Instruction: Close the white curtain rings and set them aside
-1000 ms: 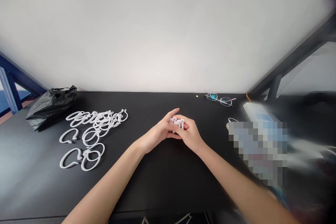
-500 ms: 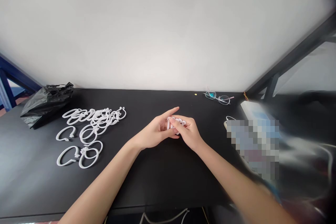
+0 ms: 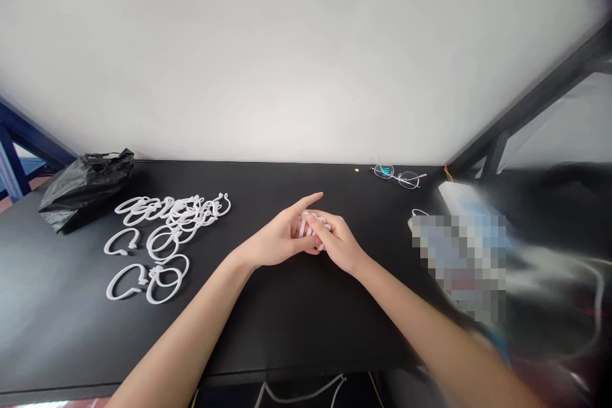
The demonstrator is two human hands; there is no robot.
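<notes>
- We see the white pieces (image 3: 303, 225) between the fingers of our left hand (image 3: 277, 237) and right hand (image 3: 342, 243); their row runs sideways, and neither hand is nearer.
- The right fingers grasp them, the thumb laid across; the left fingers grasp from the other side, the index finger stretched out.
- Left of the fingers, well apart, lie white rings (image 3: 184, 211), and farther a black bag (image 3: 90, 190).
- Beyond the fingers, rightward, eyeglasses (image 3: 396, 176) rest.

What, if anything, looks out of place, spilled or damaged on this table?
One small thing: a yellow speck lies alone near the far edge of the table, left of the glasses, matching nothing around it. I see no spill. Some rings gape open, but I cannot tell whether that is damage.
</notes>
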